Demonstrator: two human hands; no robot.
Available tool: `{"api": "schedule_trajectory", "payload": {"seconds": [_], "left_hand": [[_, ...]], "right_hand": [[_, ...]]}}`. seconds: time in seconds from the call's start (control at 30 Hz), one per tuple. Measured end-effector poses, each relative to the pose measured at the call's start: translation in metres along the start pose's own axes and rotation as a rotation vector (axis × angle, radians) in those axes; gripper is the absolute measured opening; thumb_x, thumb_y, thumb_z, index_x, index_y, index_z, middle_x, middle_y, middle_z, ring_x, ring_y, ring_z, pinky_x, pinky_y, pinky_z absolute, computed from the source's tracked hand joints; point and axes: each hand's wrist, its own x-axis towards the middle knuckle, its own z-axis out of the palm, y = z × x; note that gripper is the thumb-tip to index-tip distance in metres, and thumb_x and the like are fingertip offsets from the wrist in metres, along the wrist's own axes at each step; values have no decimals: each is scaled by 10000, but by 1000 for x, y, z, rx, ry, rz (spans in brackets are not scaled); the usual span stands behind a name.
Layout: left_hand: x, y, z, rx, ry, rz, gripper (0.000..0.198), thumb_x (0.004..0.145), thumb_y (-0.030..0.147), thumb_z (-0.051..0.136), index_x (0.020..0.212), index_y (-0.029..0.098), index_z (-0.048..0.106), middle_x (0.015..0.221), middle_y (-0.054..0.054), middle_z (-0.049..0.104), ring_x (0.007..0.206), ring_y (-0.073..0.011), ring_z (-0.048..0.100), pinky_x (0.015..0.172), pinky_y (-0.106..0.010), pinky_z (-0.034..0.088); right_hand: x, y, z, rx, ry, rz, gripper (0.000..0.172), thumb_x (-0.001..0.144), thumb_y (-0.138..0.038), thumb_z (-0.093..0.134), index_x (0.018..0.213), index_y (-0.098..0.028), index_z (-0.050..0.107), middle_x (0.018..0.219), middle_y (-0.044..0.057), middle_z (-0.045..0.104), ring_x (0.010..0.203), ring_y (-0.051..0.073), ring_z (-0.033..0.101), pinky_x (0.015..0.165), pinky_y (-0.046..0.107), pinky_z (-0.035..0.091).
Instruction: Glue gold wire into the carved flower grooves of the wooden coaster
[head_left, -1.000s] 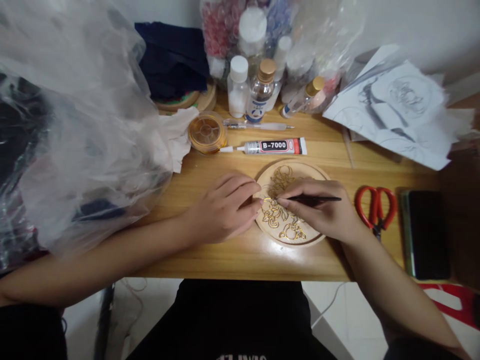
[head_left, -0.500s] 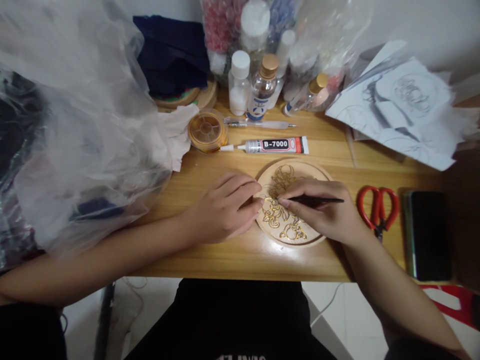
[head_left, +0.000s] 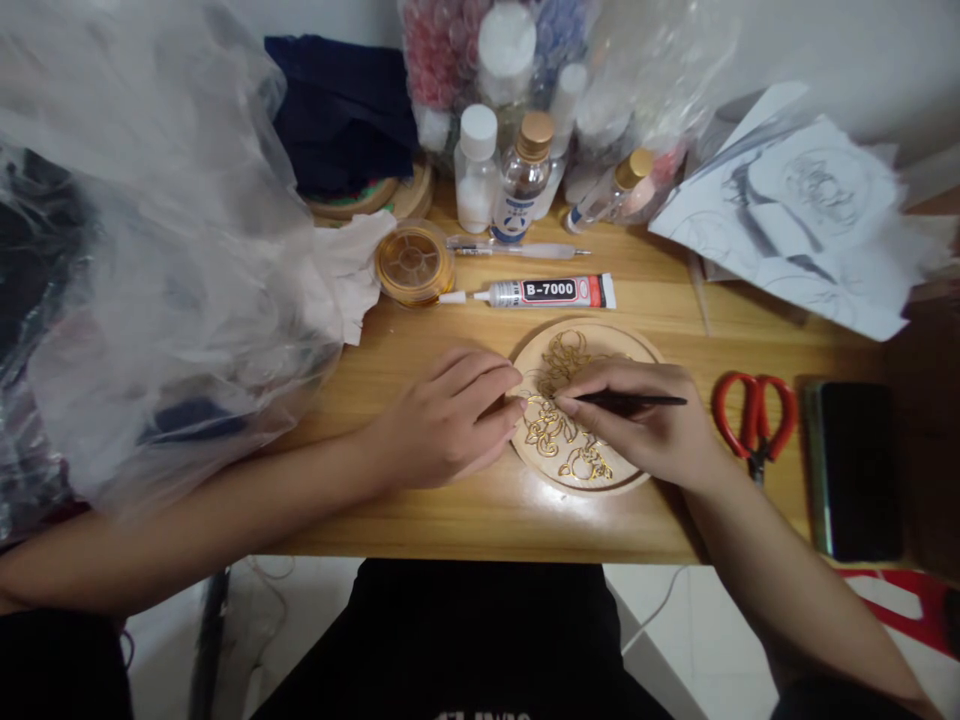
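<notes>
The right hand (head_left: 652, 412) pinches a black stick (head_left: 637, 399) over the board (head_left: 544, 474); the left hand's (head_left: 454, 425) hold is hidden.

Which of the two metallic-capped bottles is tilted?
The right-hand one, the gold-capped bottle beside the papers: it slants to the right, while the copper-capped bottle stands upright.

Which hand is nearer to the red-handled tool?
Right. The right hand is just left of the red-handled tool; the left hand is farther away, at the wooden disc's left edge.
</notes>
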Motion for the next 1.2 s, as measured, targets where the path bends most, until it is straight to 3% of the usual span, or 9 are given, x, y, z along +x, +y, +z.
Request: {"api": "schedule_trajectory", "payload": {"seconds": [0.53,1.2], "left_hand": [[0,1,-1,13,-2,17,97,834,161,588,915,121,624,978,-89,642,950,-226,580,836,-383,510],[-1,2,1,25,21,16,98,828,162,602,918,132,623,971,-78,650,947,-215,591,839,-375,514]], "right_hand": [[0,-1,-1,-71,-16,-91,20,791,-141,647,783,-156,657,734,33,700,666,106,634,629,233,502],[0,-1,-2,-27,-15,-12,28,794,-169,647,780,-155,666,741,35,702,666,109,630,614,237,499]]}}
